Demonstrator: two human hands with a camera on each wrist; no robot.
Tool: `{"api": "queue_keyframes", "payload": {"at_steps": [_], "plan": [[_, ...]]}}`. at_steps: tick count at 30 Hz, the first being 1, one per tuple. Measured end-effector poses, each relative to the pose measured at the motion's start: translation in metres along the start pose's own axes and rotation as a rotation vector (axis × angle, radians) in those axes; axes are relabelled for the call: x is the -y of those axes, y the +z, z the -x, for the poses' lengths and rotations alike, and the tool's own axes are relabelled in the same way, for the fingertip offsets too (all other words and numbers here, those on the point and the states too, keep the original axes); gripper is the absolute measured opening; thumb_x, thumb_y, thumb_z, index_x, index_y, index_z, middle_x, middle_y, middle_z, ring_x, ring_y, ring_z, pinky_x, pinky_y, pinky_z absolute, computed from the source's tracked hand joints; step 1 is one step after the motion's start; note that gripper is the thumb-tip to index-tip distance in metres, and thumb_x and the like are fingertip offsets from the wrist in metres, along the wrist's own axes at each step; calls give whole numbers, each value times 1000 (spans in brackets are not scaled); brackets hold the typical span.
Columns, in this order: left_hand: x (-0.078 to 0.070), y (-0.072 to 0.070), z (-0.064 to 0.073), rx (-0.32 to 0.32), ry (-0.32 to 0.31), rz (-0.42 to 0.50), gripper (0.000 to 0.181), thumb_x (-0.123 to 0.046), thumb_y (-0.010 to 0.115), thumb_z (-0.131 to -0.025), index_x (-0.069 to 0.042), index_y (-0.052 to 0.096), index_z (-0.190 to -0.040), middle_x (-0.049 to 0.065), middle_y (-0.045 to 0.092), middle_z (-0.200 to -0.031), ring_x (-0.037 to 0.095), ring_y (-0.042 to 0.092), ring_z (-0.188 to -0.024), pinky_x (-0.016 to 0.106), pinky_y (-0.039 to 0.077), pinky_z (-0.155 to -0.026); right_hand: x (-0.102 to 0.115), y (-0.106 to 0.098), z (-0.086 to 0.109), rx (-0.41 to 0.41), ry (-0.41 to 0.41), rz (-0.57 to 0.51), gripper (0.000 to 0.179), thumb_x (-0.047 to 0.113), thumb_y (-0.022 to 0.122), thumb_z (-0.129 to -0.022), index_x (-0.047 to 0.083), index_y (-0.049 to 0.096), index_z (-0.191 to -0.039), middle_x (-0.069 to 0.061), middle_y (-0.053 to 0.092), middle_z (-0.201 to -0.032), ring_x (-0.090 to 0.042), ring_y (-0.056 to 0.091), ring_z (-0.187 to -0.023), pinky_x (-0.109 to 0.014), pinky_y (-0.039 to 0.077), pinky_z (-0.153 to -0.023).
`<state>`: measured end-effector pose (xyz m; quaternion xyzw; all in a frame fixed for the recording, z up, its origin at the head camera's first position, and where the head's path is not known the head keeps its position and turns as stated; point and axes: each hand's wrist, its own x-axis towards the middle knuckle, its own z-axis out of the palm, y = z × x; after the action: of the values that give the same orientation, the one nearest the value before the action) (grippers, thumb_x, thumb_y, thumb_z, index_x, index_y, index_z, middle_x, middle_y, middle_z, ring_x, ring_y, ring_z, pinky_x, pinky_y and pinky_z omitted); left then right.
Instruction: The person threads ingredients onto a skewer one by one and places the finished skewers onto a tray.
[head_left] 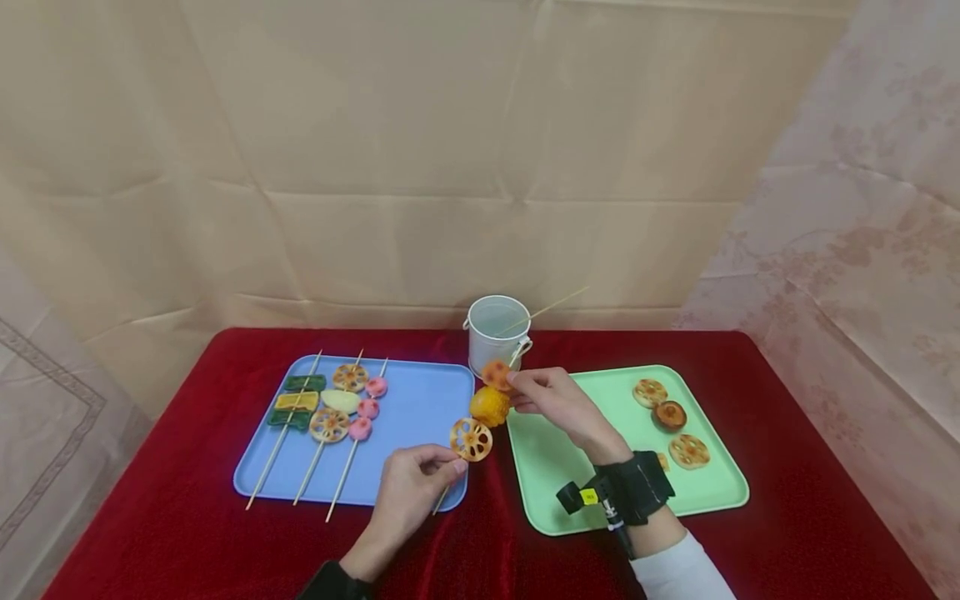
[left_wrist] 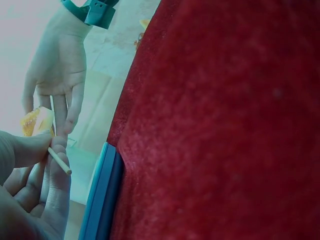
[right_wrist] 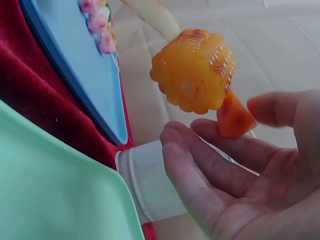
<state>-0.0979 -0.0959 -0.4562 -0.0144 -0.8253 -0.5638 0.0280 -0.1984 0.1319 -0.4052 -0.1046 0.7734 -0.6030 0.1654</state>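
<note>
My left hand point(head_left: 416, 487) pinches a wooden skewer point(left_wrist: 61, 161) between thumb and fingers, low on the stick, right below a lotus root slice point(head_left: 471, 439). Above that slice, a yellow corn chunk point(head_left: 490, 406) sits on the same skewer, with an orange carrot piece point(head_left: 496, 375) at the upper end. My right hand point(head_left: 558, 404) holds the carrot piece point(right_wrist: 234, 117) between thumb and index finger, its other fingers extended below. The corn point(right_wrist: 192, 70) is up against the carrot. The loaded skewer slants between the two trays, in front of the white bucket.
A blue tray point(head_left: 420, 400) on the left bears several loaded skewers, including pink balls point(head_left: 368, 408). On the right, a green tray point(head_left: 547, 492) holds lotus slices point(head_left: 688, 451) and a mushroom point(head_left: 669, 415). A white bucket point(head_left: 491, 346) with a bare stick stands behind, on red cloth point(head_left: 795, 467).
</note>
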Motion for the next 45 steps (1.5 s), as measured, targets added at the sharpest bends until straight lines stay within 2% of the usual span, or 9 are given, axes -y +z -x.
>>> {"api": "queue_keyframes", "payload": {"at_steps": [5, 8, 15, 18, 23, 29, 35, 42, 45], "plan": [[-1, 5, -1, -4, 16, -18, 9, -11, 85, -85, -4, 81, -90, 1, 75, -77, 6, 63, -64, 23, 51, -60, 3, -15, 4, -42, 12, 65, 51, 36, 59, -106, -7, 63, -133, -21, 69, -124, -39, 69, -109, -42, 56, -95], [-2, 5, -2, -1, 20, -22, 9, -11, 84, -86, -4, 80, -90, 1, 74, -77, 7, 63, -65, 23, 51, -60, 6, -27, 7, -76, -7, 59, 51, 35, 58, -106, -8, 60, -135, -23, 69, -124, -44, 66, -113, -41, 55, -96], [-2, 0, -2, -26, -9, -27, 8, -10, 84, -85, -5, 79, -87, 0, 72, -75, 6, 61, -64, 23, 49, -60, 8, -47, 15, -119, -26, 65, 44, 29, 59, -106, -8, 63, -130, -25, 70, -120, -36, 70, -106, -33, 57, -92], [-3, -2, -4, -29, -22, -32, 8, -10, 84, -85, -4, 79, -88, 0, 72, -75, 7, 60, -64, 23, 50, -60, 7, -58, 19, -120, -22, 133, 43, 28, 61, -105, -6, 63, -131, -23, 71, -120, -36, 70, -106, -32, 57, -91], [-3, -5, -4, -36, -46, -29, 9, -11, 84, -86, -3, 79, -89, 1, 72, -76, 8, 61, -66, 23, 50, -61, 3, -81, 30, -118, -7, 325, 40, 31, 62, -104, -1, 66, -129, -18, 72, -115, -36, 69, -105, -36, 57, -89], [-3, -10, -4, -46, -66, -39, 10, -11, 83, -86, -3, 80, -91, 1, 72, -76, 9, 60, -67, 23, 49, -61, -9, -110, 49, -65, 42, 511, 37, 32, 64, -103, 3, 69, -125, -12, 72, -113, -30, 67, -102, -38, 54, -85], [-1, -18, -5, -76, -95, -32, 9, -10, 83, -87, -2, 80, -91, 2, 72, -75, 11, 60, -65, 23, 49, -59, -26, -128, 63, 46, -10, 659, 31, 21, 69, -100, -1, 71, -121, -8, 71, -114, -27, 67, -105, -40, 54, -85], [1, -23, -6, -97, -115, -39, 11, -10, 82, -87, 0, 79, -92, 3, 72, -77, 11, 58, -65, 23, 46, -57, -43, -139, 79, 138, 44, 684, 28, 20, 76, -94, 4, 72, -117, 0, 72, -106, -17, 66, -94, -31, 52, -75], [1, -23, -7, -101, -122, -28, 11, -9, 82, -87, 0, 79, -92, 3, 72, -76, 11, 58, -64, 23, 46, -57, -50, -143, 84, 169, 15, 695, 32, 23, 80, -91, 4, 73, -116, 1, 72, -106, -15, 66, -93, -29, 52, -73]]}}
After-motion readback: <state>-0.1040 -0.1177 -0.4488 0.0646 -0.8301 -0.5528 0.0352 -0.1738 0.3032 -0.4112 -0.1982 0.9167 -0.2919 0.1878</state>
